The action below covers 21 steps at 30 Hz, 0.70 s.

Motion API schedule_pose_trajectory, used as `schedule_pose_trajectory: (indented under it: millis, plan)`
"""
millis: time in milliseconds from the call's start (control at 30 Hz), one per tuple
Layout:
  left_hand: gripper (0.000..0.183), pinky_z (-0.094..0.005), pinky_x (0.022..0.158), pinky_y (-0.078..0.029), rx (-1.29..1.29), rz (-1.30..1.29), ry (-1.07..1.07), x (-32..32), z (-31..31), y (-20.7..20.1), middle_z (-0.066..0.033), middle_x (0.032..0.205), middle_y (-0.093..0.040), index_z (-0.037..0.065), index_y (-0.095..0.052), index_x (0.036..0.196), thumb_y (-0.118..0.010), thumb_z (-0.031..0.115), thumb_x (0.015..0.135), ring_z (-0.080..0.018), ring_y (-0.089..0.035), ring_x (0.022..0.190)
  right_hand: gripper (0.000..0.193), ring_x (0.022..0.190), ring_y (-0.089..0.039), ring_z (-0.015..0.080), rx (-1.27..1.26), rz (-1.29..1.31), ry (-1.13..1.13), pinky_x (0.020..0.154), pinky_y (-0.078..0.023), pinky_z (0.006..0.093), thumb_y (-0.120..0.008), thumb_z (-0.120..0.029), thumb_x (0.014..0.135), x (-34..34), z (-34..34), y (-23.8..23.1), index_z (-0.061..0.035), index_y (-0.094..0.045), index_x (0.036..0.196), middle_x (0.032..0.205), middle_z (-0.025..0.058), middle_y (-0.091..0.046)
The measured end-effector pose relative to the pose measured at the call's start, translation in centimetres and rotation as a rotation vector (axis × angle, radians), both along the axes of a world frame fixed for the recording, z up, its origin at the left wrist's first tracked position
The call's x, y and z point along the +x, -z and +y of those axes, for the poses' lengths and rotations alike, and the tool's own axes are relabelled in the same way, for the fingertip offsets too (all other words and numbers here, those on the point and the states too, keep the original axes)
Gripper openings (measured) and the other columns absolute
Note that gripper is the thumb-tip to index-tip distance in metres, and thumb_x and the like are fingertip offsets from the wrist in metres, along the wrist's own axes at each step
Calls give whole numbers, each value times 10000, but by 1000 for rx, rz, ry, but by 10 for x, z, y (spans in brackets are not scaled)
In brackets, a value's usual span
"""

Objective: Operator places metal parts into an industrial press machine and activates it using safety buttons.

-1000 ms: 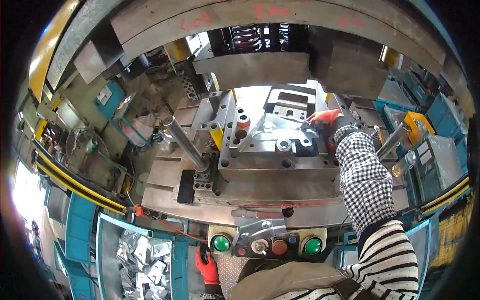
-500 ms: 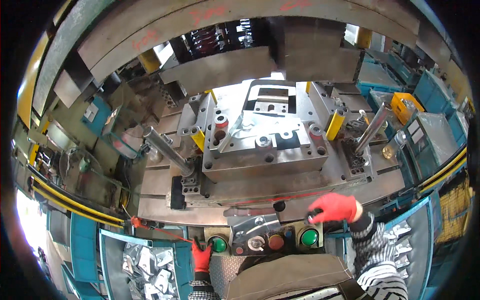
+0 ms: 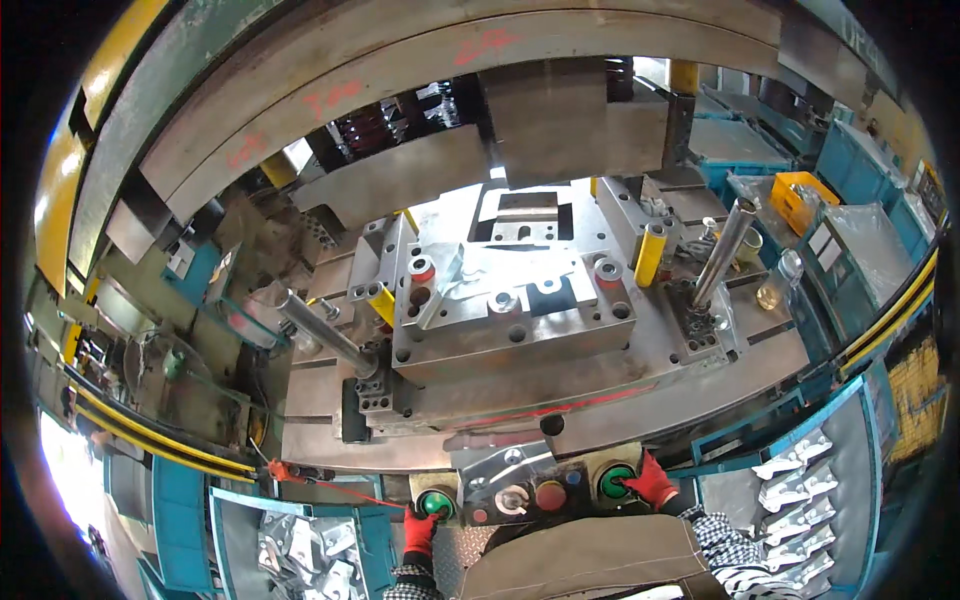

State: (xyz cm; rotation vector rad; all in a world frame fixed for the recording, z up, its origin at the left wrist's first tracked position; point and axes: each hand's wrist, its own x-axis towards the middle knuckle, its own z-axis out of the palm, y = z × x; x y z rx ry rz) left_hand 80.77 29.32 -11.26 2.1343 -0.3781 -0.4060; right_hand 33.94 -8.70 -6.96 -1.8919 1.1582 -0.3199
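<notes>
My left hand [image 3: 419,530], in a red glove, reaches the left green push button [image 3: 436,503] on the control panel with a fingertip on it. My right hand [image 3: 655,486], also red-gloved, rests at the right green push button [image 3: 614,481]; one digit touches the button and another points upward, apart from it. Neither hand holds anything that I can see. Between the buttons sit a red button [image 3: 549,495] and a tilted metal plate [image 3: 507,467]. Beyond the panel, a shiny flat sheet-metal part [image 3: 520,272] lies on the lower press die [image 3: 470,356].
The heavy press ram [image 3: 400,70] hangs raised above the die. Steel guide posts [image 3: 724,255] stand at both sides. A blue bin [image 3: 225,540] of metal parts is at left; stacked metal parts [image 3: 797,505] lie at right. A red cord [image 3: 340,489] runs toward my left hand.
My right hand has come down from above the panel onto the right green button. My left hand has moved onto the left one. The view has shifted slightly.
</notes>
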Motion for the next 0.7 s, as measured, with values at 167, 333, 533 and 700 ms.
schedule_pose_trajectory:
  millis: [167, 333, 533, 700]
  plan:
    - [1018, -388, 1054, -511, -206, 243, -30, 4, 3, -6, -209, 1400, -597, -87, -406, 1506, -935, 117, 661, -282, -595, 1252, 1058, 1315, -552, 419, -59, 47, 10, 1080, -474, 488, -904, -469, 701, -5, 1, 18, 22, -408, 1496, 1386, 272, -590]
    - [1009, -366, 953, -558, -73, 282, -64, -4, -5, -14, -188, 1340, -629, -78, -392, 1523, -917, 73, 674, -257, -627, 1160, 1104, 1323, -543, 425, -79, 97, -17, 1078, -475, 498, -905, -520, 684, -7, -3, 24, 33, -404, 1497, 1382, 274, -588]
    - [841, -355, 796, -569, -80, 160, -74, 5, 4, -11, -87, 1075, -703, -16, -519, 1392, -967, 151, 699, -198, -654, 920, 1138, 1316, -549, 424, -14, 117, 17, 1073, -480, 495, -902, -584, 673, 1, -4, 15, 43, -409, 1485, 1386, 281, -581]
    - [938, -346, 852, -575, -20, 356, -129, -6, -4, -25, -124, 1214, -684, -12, -488, 1460, -972, 153, 674, -206, -661, 1024, 1148, 1302, -559, 426, -11, 105, 17, 1067, -486, 495, -900, -597, 671, -5, -1, 11, 30, -401, 1494, 1391, 283, -577]
